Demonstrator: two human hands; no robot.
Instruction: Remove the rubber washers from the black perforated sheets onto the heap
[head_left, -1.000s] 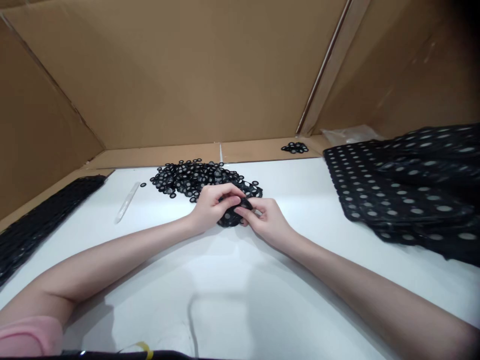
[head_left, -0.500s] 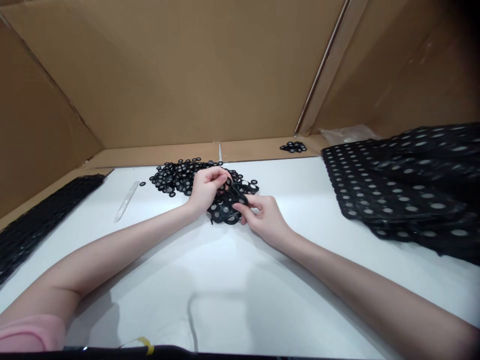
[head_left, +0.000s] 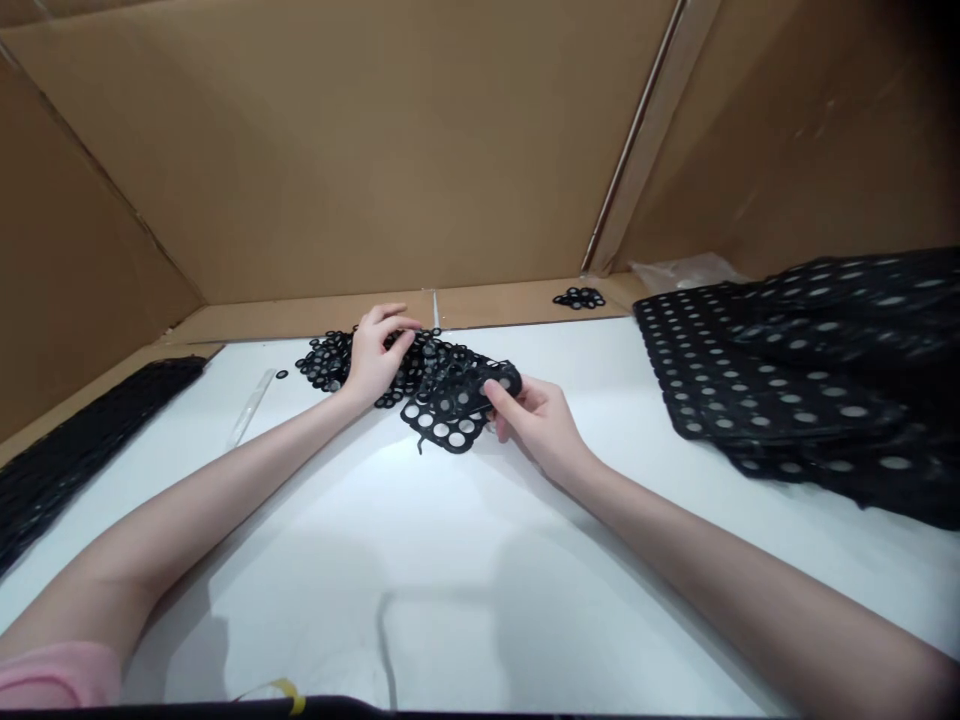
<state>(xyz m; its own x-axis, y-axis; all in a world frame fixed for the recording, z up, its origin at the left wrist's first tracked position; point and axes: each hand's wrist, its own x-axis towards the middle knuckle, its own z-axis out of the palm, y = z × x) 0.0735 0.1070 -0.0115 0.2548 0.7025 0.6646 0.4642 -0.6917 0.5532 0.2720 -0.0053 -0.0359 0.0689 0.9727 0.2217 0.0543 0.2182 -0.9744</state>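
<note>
In the head view, a pile of small black rings (head_left: 325, 360) lies at the far middle of the white table. Over it is my left hand (head_left: 377, 358), its fingers apart and nothing visible held in them. My right hand (head_left: 544, 420) pinches the right end of a black perforated sheet (head_left: 456, 430) between thumb and fingers. The sheet has rows of round holes and is partly folded over itself, with the white table showing through its front part. A thin black strand hangs from its near edge. Where sheet and pile meet, I cannot tell them apart.
A larger black sheet with round holes (head_left: 697, 375) lies heaped at the right. At the left is a long black bundle (head_left: 97, 420), with a clear plastic strip (head_left: 253, 405) and a single ring (head_left: 282, 374) beside it. Several rings (head_left: 579, 298) rest on the cardboard ledge (head_left: 502, 308).
My left hand has moved left and away from the sheet, its pinch now opened over the pile. My right hand still grips the sheet, which is spread flatter with its holes showing.
</note>
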